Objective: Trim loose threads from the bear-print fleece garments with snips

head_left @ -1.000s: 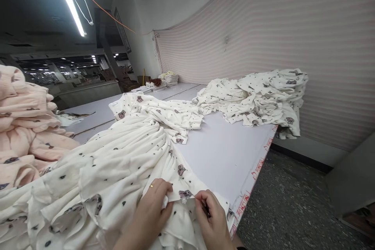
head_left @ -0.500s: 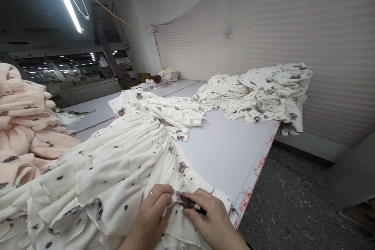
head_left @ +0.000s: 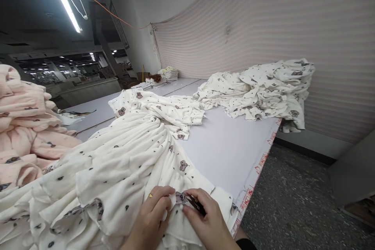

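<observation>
White fabric with a grey-brown bear print (head_left: 125, 164) is bunched over the near part of the table. My left hand (head_left: 154, 213), with a ring on one finger, pinches a fold of this fabric. Close beside it, my right hand (head_left: 206, 218) is closed around small dark thread snips (head_left: 195, 204), partly hidden by the fingers. Its fingertips touch the same fold, where a bear print (head_left: 181, 198) shows between the two hands. Whether the snips' blades touch the cloth I cannot tell.
Pink fabric (head_left: 26, 125) is heaped at the left. More white printed fabric (head_left: 263, 90) lies at the table's far right corner, partly overhanging. Stacked pale cloth (head_left: 169, 73) sits at the back. The table (head_left: 225, 144) has a taped right edge above a speckled floor (head_left: 287, 199).
The snips have turned in my right hand, and their blade has drawn back from the fold, so more of the bear print shows. My left hand keeps its pinch, hardly moving.
</observation>
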A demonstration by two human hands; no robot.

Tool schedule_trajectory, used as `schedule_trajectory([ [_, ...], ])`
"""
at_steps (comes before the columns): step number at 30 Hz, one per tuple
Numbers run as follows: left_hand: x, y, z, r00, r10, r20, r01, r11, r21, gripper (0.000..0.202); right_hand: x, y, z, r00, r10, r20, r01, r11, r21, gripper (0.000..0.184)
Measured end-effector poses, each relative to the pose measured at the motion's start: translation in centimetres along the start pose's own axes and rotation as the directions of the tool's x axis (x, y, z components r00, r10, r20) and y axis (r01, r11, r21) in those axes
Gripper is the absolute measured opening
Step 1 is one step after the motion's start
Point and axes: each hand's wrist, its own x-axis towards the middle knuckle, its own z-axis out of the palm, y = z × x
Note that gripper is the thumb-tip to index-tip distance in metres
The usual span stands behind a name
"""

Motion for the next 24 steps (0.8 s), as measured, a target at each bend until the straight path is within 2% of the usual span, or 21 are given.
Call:
schedule_trajectory([
  [3,0.1,0.1,0.0,1.000,-0.003,0.012,0.003,1.000,-0.017,0.025,0.4,-0.5,0.0,0.998,-0.049,0.026,0.052,0.991,-0.121,0.031],
  [5,0.1,0.1,0.1,1.000,-0.005,0.015,0.006,1.000,-0.029,0.025,0.4,-0.6,0.2,0.995,-0.100,0.023,0.103,0.976,-0.190,0.029],
  [7,0.1,0.1,0.1,1.000,-0.002,0.015,0.003,0.999,-0.043,0.025,0.2,-0.5,0.3,0.993,-0.117,0.025,0.119,0.979,-0.163,0.022],
  [10,0.1,0.1,0.2,1.000,0.000,0.014,0.001,0.998,-0.064,0.025,-0.6,0.0,0.3,0.987,0.002,0.158,-0.003,1.000,0.002,0.007],
  [12,0.1,0.0,0.1,1.000,-0.010,0.017,0.011,0.997,-0.073,0.026,-1.2,0.5,0.1,0.970,0.076,0.231,-0.094,0.993,0.070,0.006],
  [14,0.1,0.0,0.1,0.999,-0.020,0.025,0.022,0.997,-0.073,0.026,-1.6,0.9,-0.4,0.983,0.080,0.167,-0.091,0.994,0.060,0.006],
  [17,0.0,-0.1,0.0,0.999,-0.035,0.038,0.037,0.997,-0.069,0.025,-1.6,1.0,-1.1,0.999,0.040,0.013,-0.040,0.999,-0.003,0.019],
  [22,-0.4,-0.2,0.1,0.997,-0.056,0.047,0.060,0.995,-0.076,0.025,-1.0,0.3,-1.1,0.995,-0.006,0.096,0.009,1.000,-0.027,0.022],
  [24,-0.3,-0.3,0.0,0.993,-0.093,0.066,0.100,0.988,-0.115,0.023,-1.0,0.3,-0.7,0.999,-0.006,0.050,0.010,0.998,-0.067,0.024],
])
